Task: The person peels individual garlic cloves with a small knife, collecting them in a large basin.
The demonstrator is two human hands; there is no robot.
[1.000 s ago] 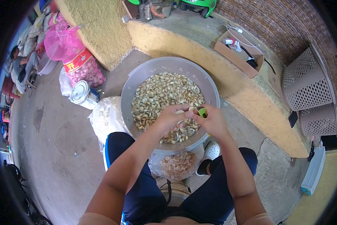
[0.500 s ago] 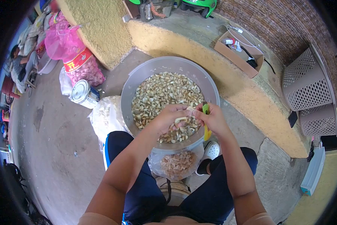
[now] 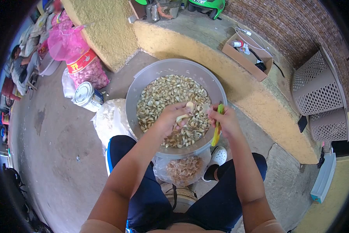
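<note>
A wide grey tub [image 3: 130, 101] stands before me, holding many garlic cloves [image 3: 164, 91] in liquid. Over it, my left hand [image 3: 170, 120] is closed around garlic cloves; one pale clove [image 3: 189, 105] shows at its fingertips and another lies against the lower fingers. My right hand [image 3: 227, 121], near the tub's right rim, grips a slim yellow-green knife [image 3: 216, 134], its blade hard to make out. A thin whitish piece of garlic skin [image 3: 208, 108] appears pinched at its thumb. The hands are apart.
Below the tub, between my knees, sits a plastic bag of brownish peels [image 3: 184, 169]. To the left are a white plastic bag [image 3: 110, 120], a tin can [image 3: 88, 97] and a pink net sack [image 3: 89, 73]. A low ledge [image 3: 252, 99] runs behind. Another person sits far left.
My hands have drawn apart: the right moved slightly right with the knife and skin. The clove now shows bare at my left fingertips.
</note>
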